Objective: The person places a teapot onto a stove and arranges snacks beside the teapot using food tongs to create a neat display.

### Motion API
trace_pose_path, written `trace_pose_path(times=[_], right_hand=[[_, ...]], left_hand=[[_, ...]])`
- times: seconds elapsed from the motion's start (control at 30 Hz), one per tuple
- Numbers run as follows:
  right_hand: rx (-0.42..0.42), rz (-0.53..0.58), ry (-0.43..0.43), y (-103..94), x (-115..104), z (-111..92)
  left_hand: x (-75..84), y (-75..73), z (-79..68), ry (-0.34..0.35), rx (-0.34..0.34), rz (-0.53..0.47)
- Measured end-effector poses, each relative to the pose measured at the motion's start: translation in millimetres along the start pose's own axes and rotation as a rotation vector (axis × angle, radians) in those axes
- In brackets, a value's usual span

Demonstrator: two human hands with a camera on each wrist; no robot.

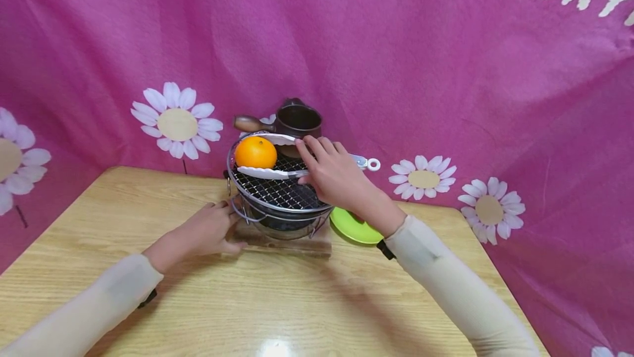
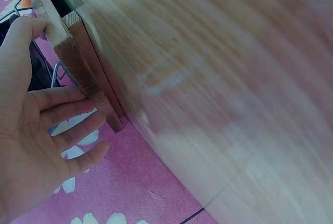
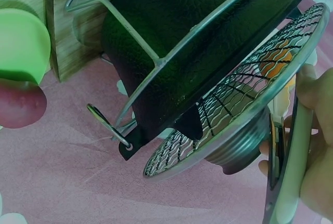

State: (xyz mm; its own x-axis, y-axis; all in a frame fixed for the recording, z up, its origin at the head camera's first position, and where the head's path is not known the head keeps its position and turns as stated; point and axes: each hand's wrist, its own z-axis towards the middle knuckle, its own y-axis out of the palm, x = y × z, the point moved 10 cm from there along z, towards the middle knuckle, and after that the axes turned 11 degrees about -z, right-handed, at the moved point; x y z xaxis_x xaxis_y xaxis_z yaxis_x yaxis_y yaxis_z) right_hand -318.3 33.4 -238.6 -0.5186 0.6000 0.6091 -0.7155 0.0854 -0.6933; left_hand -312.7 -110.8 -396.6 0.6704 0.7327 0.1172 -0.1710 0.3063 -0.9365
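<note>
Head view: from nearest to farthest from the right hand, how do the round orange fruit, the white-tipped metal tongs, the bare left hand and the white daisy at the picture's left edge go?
1. White-tipped metal tongs: held in the right hand.
2. Round orange fruit: left, between the tips.
3. Bare left hand: lower left.
4. White daisy: far left.

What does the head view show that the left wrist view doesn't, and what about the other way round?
Only the head view shows the right hand holding the tongs, the small wooden-handled pan and the lime-green plate. Only the left wrist view shows the palm of the left hand. Both share that hand, the wooden board it touches, the table and the daisy-patterned fabric.
</note>
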Motion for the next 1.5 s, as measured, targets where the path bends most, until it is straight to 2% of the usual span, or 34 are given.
trace_pose_path(times=[0.23, 0.77, 1.5], right_hand=[[-0.009, -0.004, 0.004, 1.8, -1.6, 1.0], [0.032, -0.015, -0.002, 1.7, -3.5, 2.9], [0.041, 0.054, 0.022, 0.4, 2.4, -5.4]], left_hand=[[-2.0, 1.9, 0.0, -0.008, -0.013, -0.008], [-4.2, 0.2, 2.4, -0.016, -0.051, -0.018], [-1.6, 0.0, 1.6, -0.004, -0.028, -0.024]])
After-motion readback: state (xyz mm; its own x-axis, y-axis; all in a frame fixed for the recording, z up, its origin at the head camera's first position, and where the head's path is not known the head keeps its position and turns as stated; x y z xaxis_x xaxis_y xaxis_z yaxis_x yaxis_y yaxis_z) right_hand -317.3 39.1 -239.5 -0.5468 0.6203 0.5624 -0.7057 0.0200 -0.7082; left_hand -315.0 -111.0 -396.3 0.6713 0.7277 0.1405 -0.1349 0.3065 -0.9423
